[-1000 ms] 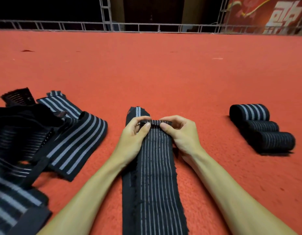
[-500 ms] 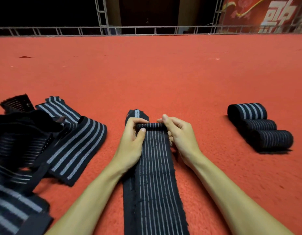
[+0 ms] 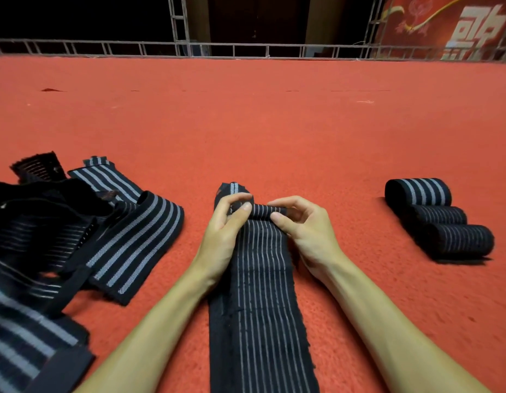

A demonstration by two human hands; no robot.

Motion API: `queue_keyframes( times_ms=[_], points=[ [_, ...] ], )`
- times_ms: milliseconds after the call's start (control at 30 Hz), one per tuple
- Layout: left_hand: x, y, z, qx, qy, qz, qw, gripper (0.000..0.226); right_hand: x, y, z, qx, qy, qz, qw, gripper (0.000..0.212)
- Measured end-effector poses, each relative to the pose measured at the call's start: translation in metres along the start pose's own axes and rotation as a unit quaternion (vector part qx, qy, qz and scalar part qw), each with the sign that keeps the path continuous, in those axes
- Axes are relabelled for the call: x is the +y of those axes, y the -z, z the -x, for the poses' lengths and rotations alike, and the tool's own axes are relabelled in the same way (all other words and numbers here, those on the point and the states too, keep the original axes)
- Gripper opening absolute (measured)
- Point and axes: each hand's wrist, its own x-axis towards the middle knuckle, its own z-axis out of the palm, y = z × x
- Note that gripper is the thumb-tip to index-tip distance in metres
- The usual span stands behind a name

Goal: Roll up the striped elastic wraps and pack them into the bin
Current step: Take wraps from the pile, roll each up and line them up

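Across the red carpet (image 3: pixel 274 131) I see one loose heap of unrolled wraps (image 3: pixel 75 236) along its left edge; I cannot count them. One long striped wrap (image 3: pixel 260 293) runs up the middle from the near edge, its far end turned into a small roll (image 3: pixel 261 212). Three finished rolls (image 3: pixel 441 219) lie touching toward the right edge. My left hand (image 3: pixel 226 231) and right hand (image 3: pixel 302 228) each keep a grip pinched on that small roll.
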Motion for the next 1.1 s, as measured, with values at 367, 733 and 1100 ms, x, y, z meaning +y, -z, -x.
queue_keyframes(
  times_ms=[367,733,1100],
  points=[
    [-0.008,0.000,0.000,0.013,-0.048,-0.095,0.994,0.023,-0.001,0.002,0.000,-0.015,0.049,0.021,0.998,0.017],
    [-0.007,0.002,0.001,-0.049,-0.022,-0.059,0.997,0.021,-0.003,-0.001,0.000,0.046,0.014,0.022,0.999,0.013],
    [0.003,0.006,0.001,-0.027,-0.100,-0.068,0.992,0.033,-0.005,-0.001,0.003,0.009,0.039,0.034,0.999,0.009]
  ],
)
